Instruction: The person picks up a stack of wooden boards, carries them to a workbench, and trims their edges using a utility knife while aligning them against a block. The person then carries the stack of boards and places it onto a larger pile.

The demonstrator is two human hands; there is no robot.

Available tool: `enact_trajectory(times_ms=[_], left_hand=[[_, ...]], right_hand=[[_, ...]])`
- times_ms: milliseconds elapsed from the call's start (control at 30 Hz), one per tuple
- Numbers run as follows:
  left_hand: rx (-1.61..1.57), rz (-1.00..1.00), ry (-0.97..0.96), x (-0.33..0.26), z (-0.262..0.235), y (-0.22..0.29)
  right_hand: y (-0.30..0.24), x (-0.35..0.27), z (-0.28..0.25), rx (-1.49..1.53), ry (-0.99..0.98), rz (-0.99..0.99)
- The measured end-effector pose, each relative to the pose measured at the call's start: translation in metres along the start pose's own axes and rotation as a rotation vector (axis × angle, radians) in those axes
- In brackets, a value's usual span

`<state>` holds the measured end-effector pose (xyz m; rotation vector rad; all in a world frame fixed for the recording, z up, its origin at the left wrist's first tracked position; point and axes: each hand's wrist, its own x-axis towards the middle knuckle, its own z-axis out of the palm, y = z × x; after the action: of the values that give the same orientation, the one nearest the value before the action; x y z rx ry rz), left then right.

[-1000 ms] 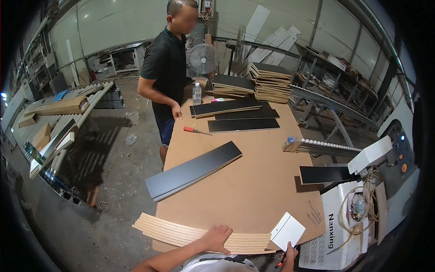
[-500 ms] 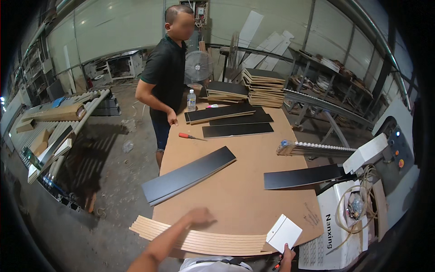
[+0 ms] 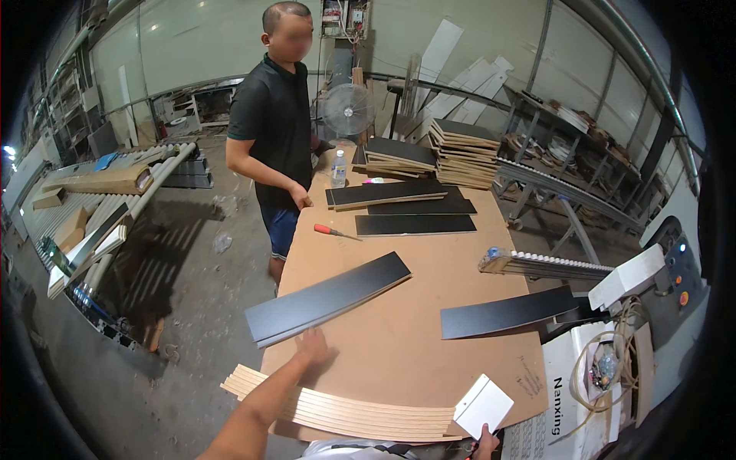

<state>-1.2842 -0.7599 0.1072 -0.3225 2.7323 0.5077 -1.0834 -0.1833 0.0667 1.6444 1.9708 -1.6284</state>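
Observation:
My left hand [image 3: 313, 347] reaches over the table with its fingers stretched toward the near long edge of a dark flat board [image 3: 330, 295]. The fingertips are at that edge; whether they press on it I cannot tell. A second dark strip shows along the board's near side. At the lower right, my right hand [image 3: 486, 443] grips a small white panel [image 3: 483, 406] by its near edge, thumb on top. Part of a dark and red thing shows below that hand, too little to name. Between my arms lies a row of pale wooden strips [image 3: 360, 414], partly covered by my left forearm.
Across the brown tabletop [image 3: 399, 330] lie a red-handled screwdriver [image 3: 336, 231], dark boards [image 3: 414, 225], a bottle [image 3: 339, 169] and board stacks [image 3: 464, 153]. A co-worker [image 3: 268, 130] stands at the far left edge. Another dark board [image 3: 506, 313] meets the machine [image 3: 636, 280] on the right.
My left hand has moved away from me and leftward, up to the dark board's edge. The board by the machine has slid a little left, showing a dark piece behind it. The view has shifted slightly.

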Motion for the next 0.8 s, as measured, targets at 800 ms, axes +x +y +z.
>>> enact_trajectory(times_ms=[800], left_hand=[[0.205, 0.853, -0.299, -0.195, -0.025, 0.093]], right_hand=[[0.006, 0.031, 0.002, 0.077, 0.079, -0.054]])
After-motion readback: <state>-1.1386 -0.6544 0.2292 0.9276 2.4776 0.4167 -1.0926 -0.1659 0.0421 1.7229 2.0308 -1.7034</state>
